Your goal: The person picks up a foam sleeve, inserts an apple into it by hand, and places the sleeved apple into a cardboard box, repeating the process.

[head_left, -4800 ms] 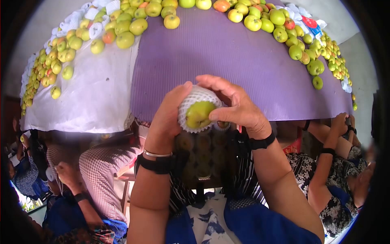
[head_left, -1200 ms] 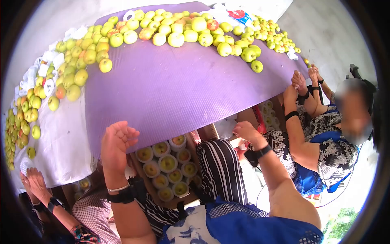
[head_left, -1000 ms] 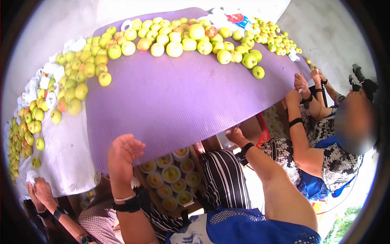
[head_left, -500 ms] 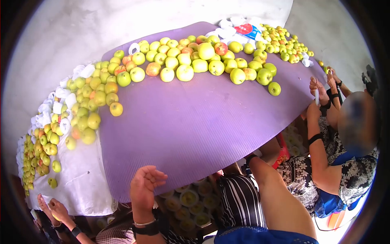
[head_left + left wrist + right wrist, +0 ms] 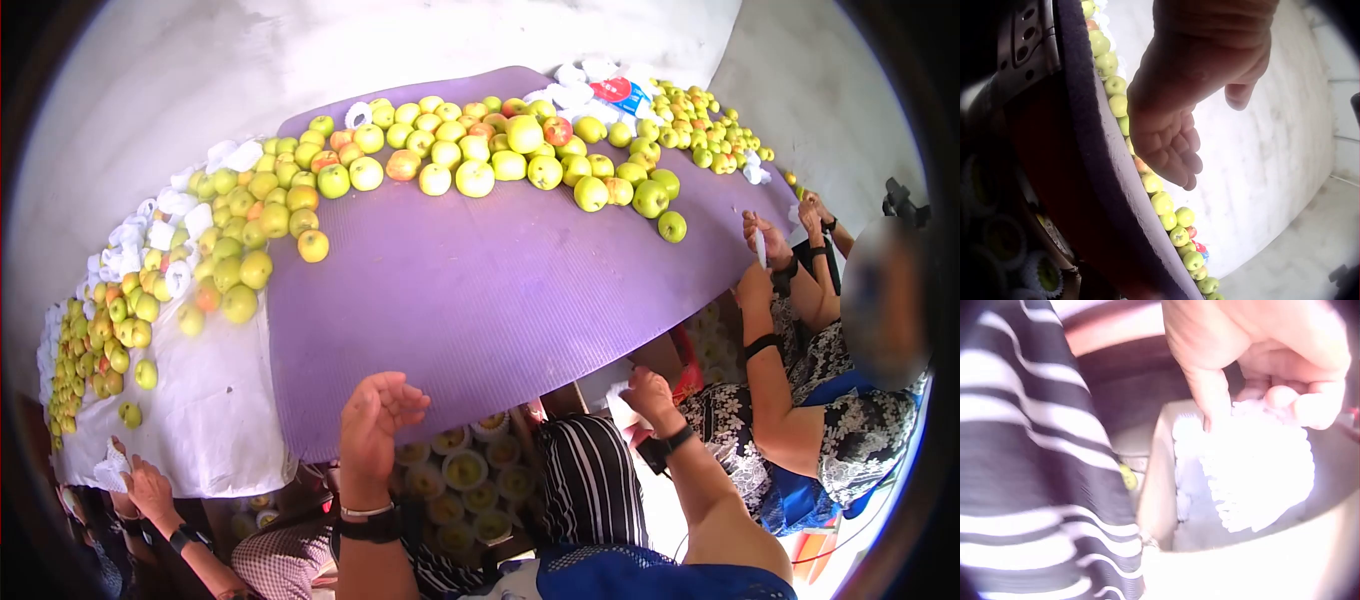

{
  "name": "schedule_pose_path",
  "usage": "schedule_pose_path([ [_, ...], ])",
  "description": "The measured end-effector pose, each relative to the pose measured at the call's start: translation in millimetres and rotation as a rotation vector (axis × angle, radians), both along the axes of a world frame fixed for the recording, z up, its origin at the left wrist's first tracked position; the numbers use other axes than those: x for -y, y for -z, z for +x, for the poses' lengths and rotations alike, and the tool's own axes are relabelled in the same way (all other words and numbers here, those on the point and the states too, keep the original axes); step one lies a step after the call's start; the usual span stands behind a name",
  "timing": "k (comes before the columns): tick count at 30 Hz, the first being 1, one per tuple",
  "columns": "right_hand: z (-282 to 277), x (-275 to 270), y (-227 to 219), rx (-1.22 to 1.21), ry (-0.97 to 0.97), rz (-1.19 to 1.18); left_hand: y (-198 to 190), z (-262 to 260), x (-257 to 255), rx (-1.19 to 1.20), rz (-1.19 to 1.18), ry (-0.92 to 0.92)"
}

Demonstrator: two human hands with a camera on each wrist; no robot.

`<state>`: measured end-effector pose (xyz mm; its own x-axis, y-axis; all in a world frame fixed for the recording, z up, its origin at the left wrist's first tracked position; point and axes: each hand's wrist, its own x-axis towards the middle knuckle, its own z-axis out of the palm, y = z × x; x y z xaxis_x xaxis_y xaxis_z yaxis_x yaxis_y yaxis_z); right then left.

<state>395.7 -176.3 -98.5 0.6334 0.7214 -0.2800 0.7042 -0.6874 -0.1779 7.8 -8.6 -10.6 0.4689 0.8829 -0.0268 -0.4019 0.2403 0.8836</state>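
Observation:
In the right wrist view my right hand pinches a white foam net between thumb and fingers, over a cardboard box with white material inside. The head view places this right hand right of the striped trouser leg, below the purple mat's edge. My left hand is raised at the front edge of the purple mat, fingers loosely bent and holding nothing. The left wrist view also has the left hand empty, with apples behind it.
Loose apples line the back of the mat and the white cloth. Below the mat edge sits a box of net-wrapped apples. Other people's hands work at the left, and another person's arm is close on the right.
The net-wrapped apple held in both hands earlier is gone from them. The hands have separated; the right moved down to the box and came up with a foam net. The head view has shifted.

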Motion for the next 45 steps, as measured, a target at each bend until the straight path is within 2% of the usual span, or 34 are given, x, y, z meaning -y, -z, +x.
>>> schedule_pose_path([
  [1, -13, 3, -35, 0.008, -0.008, 0.002, 0, 0, 0, 0.008, 0.002, -0.008],
  [3, -35, 6, -93, -0.273, 0.061, 0.209, 0, 0, 1, 0.008, -0.012, -0.027],
  [5, -48, -1, -131, -0.403, -0.187, 0.557, 1, -1, 1, 0.009, -0.017, -0.031],
  [6, -69, -11, -161, -0.669, -0.077, 0.583, 1, -1, 1, 0.006, -0.018, -0.029],
  [7, -88, -22, -181, -0.867, -0.074, 0.627, 2, 0, 1, 0.015, -0.013, -0.04],
  [9, -123, -48, -198, -0.926, -0.146, 0.709, 3, 1, 2, 0.016, 0.001, -0.003],
  [13, -189, -106, -181, -1.287, -0.256, 0.796, -8, 0, 5, 0.095, 0.056, 0.003],
  [15, -218, -131, -156, -1.367, -0.259, 0.793, -11, -3, 3, 0.226, 0.101, 0.026],
  [16, -231, -140, -149, -1.383, -0.282, 0.778, -9, -6, 0, 0.248, 0.116, 0.017],
  [19, -256, -153, -127, -1.443, -0.271, 0.766, -5, -15, -4, 0.177, 0.017, -0.203],
  [22, -257, -159, -105, -1.458, -0.297, 0.719, 0, -26, -8, 0.221, -0.038, -0.205],
  [25, -257, -162, -92, -1.452, -0.345, 0.773, -5, -29, -9, 0.178, -0.079, -0.204],
  [27, -253, -163, -88, -1.367, -0.572, 0.733, -2, -29, -8, 0.134, -0.109, -0.225],
  [28, -251, -164, -87, -1.369, -0.569, 0.731, -1, -28, -8, 0.169, -0.143, -0.246],
  [30, -245, -165, -82, -1.32, -0.782, 0.752, 2, -27, -8, 0.199, -0.18, -0.267],
  [31, -246, -164, -83, -1.323, -0.776, 0.752, 4, -27, -8, 0.214, -0.187, -0.302],
  [33, -246, -161, -88, -1.472, -0.569, 0.71, 6, -25, -9, 0.228, -0.195, -0.334],
  [34, -244, -160, -88, -1.47, -0.566, 0.71, 8, -25, -10, 0.246, -0.201, -0.325],
  [36, -239, -160, -91, -1.743, -0.339, 0.52, 13, -27, -13, 0.264, -0.207, -0.314],
  [38, -243, -158, -108, -1.782, -0.26, 0.535, 18, -28, -14, 0.376, -0.133, -0.136],
  [39, -244, -158, -114, -1.82, -0.185, 0.546, 16, -27, -13, 0.375, -0.135, -0.135],
  [41, -243, -161, -107, -1.87, -0.145, 0.606, 2, -23, -9, 0.41, -0.25, -0.086],
  [43, -240, -165, -100, -1.918, -0.106, 0.667, 5, -19, -11, 0.48, -0.251, -0.103],
  [45, -232, -166, -94, -1.724, -0.274, 0.555, 9, -18, -14, 0.552, -0.252, -0.119],
])
